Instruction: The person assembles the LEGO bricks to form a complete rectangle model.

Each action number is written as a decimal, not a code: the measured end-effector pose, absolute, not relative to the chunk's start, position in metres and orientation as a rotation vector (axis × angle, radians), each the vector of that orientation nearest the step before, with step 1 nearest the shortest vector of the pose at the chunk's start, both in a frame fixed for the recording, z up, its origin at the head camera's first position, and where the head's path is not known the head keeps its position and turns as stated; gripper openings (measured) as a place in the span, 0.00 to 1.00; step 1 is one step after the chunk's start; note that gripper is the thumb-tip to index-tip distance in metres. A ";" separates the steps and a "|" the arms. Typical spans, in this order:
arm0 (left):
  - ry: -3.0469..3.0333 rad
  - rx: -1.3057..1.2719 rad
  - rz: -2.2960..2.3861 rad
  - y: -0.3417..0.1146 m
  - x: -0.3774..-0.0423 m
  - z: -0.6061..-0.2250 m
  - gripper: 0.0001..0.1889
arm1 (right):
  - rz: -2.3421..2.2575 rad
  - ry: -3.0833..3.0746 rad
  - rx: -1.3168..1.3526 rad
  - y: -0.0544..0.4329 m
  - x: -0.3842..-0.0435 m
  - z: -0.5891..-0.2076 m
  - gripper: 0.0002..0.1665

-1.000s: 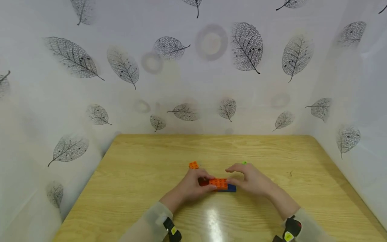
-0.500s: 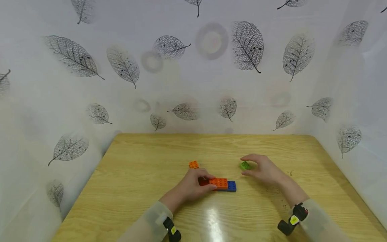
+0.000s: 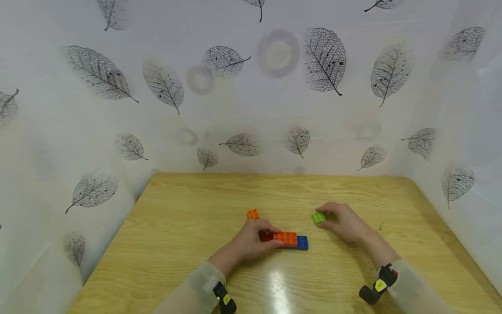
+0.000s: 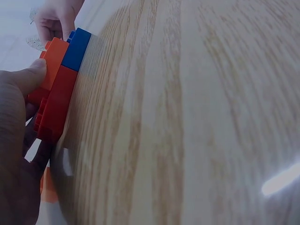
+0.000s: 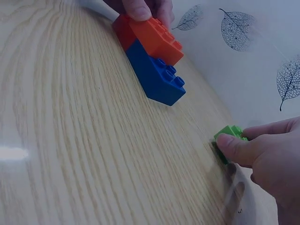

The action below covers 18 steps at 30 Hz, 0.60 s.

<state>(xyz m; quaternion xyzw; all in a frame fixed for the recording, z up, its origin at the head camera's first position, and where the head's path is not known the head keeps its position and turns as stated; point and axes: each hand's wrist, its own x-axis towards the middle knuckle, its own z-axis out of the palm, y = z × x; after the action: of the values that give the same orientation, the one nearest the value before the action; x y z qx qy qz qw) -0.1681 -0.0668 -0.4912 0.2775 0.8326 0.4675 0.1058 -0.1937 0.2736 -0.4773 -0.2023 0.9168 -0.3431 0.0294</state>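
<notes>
My left hand (image 3: 255, 239) grips an orange toy building brick (image 3: 289, 238) between thumb and fingers. That brick sits across the top of a red brick (image 4: 58, 101) and a blue brick (image 4: 77, 49), which lie end to end on the table. The blue one's studs (image 5: 169, 72) show past the orange brick's right end; my left hand hides much of the red one in the head view. To the right, my right hand (image 3: 345, 221) pinches a small bright green brick (image 3: 318, 217) between thumb and fingers, low over the wood.
A smaller orange brick (image 3: 253, 213) lies just beyond my left hand. The wooden table (image 3: 188, 196) has a rounded far edge, and a white leaf-print cloth (image 3: 251, 109) rises behind it and along both sides. Light glares off the wood near the front.
My right hand has left the orange and blue bricks, moved right and away to the green brick, and closed its fingers on it. My left hand stays on the orange brick.
</notes>
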 end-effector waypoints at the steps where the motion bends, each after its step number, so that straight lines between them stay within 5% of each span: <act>1: 2.452 0.816 1.377 -0.067 -0.168 -0.491 0.14 | -1.062 2.834 -0.624 0.273 -0.192 -0.477 0.25; 18: 2.452 0.838 1.395 -0.066 -0.169 -0.492 0.14 | -1.184 2.851 -0.910 0.251 -0.166 -0.465 0.20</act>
<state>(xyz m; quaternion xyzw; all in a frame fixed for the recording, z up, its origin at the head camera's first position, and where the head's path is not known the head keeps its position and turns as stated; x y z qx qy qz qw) -0.1691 -0.0664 -0.4925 0.2833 0.8291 0.4716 0.0992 -0.1657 0.2513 -0.4651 -0.2826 0.8852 -0.3676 -0.0384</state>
